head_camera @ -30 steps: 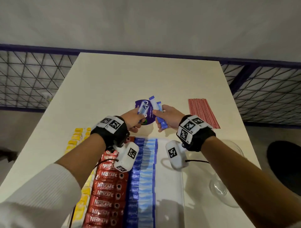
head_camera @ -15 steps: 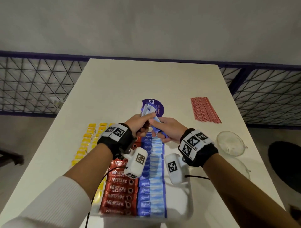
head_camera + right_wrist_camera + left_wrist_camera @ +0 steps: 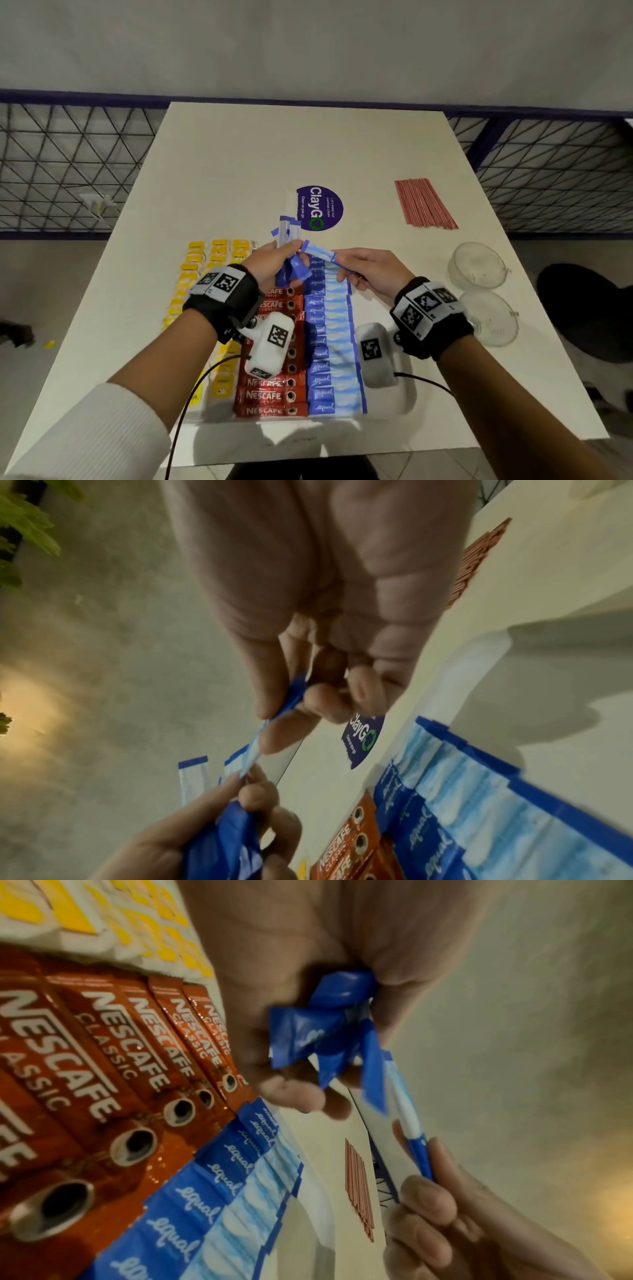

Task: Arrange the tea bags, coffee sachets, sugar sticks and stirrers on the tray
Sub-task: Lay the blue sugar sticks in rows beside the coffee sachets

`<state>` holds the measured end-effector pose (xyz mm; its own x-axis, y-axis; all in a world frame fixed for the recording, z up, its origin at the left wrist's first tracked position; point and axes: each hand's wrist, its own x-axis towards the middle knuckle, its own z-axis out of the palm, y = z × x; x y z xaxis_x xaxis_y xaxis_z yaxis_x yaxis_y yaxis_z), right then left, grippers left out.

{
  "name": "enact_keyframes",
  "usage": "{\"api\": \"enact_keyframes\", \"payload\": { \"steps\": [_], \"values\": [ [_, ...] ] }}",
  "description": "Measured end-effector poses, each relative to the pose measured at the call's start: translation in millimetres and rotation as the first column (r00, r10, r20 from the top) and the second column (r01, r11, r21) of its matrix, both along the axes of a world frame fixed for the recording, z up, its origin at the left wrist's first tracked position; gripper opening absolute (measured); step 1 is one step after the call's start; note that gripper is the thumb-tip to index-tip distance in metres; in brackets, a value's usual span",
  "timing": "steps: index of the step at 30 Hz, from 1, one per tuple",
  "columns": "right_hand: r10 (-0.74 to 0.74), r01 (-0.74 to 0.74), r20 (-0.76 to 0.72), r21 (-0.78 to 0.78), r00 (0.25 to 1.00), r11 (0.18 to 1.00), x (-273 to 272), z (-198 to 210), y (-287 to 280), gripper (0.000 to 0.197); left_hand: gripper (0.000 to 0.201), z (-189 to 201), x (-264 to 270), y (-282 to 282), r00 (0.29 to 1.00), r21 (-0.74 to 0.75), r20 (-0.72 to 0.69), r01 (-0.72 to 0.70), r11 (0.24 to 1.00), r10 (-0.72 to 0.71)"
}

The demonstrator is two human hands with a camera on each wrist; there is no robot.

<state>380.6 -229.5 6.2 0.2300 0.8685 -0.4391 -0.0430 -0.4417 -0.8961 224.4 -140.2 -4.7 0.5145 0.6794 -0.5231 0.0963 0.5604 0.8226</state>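
My left hand (image 3: 279,260) grips a small bunch of blue sugar sticks (image 3: 289,246) above the far end of the white tray (image 3: 402,399). My right hand (image 3: 346,270) pinches one end of a single sugar stick (image 3: 318,254) whose other end meets the left hand's fingers (image 3: 294,1095). That single stick (image 3: 405,1118) shows in the left wrist view, and its pinched end (image 3: 291,699) in the right wrist view. On the tray lie a column of blue sugar sticks (image 3: 330,342), red coffee sachets (image 3: 274,394) and yellow tea bags (image 3: 197,270). Red stirrers (image 3: 423,204) lie on the table at far right.
A round purple sticker (image 3: 320,207) sits on the table beyond the hands. Two clear glass bowls (image 3: 478,265) (image 3: 493,317) stand at the right edge. The white table (image 3: 239,147) is ringed by a wire-mesh railing (image 3: 68,164).
Both hands drew back from above the purple sticker to above the tray's far end. The right hand now pinches one stick stretched between the two hands.
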Motion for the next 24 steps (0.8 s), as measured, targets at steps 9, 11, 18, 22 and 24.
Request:
{"api": "enact_keyframes", "payload": {
  "steps": [9,11,18,22,24],
  "values": [
    [-0.094,0.093,0.055,0.018,0.994,0.995,-7.2,-0.7,-4.8,0.009,0.024,11.3,2.2,-20.0,0.992,0.033,0.017,0.124,0.992,-0.124],
    [-0.119,0.119,0.004,0.018,0.993,0.993,-8.1,-0.1,-3.4,0.005,0.024,13.5,2.8,-19.0,0.992,0.054,-0.019,0.127,0.99,-0.126],
    [-0.11,0.116,-0.237,0.014,0.965,0.993,-17.8,-2.0,-2.9,0.013,0.017,13.9,1.9,-18.6,0.982,0.113,-0.146,0.137,0.984,-0.12],
    [-0.141,0.147,-0.345,-0.009,0.928,0.989,-19.4,-8.4,-1.9,0.024,0.023,14.6,-0.8,-15.4,0.953,0.126,-0.237,0.222,0.967,-0.187],
    [-0.117,0.114,-0.336,-0.031,0.935,0.993,-17.5,-10.9,-0.4,0.018,0.031,14.1,-1.6,-12.5,0.925,0.149,-0.318,0.264,0.953,-0.207]
  ]
}}
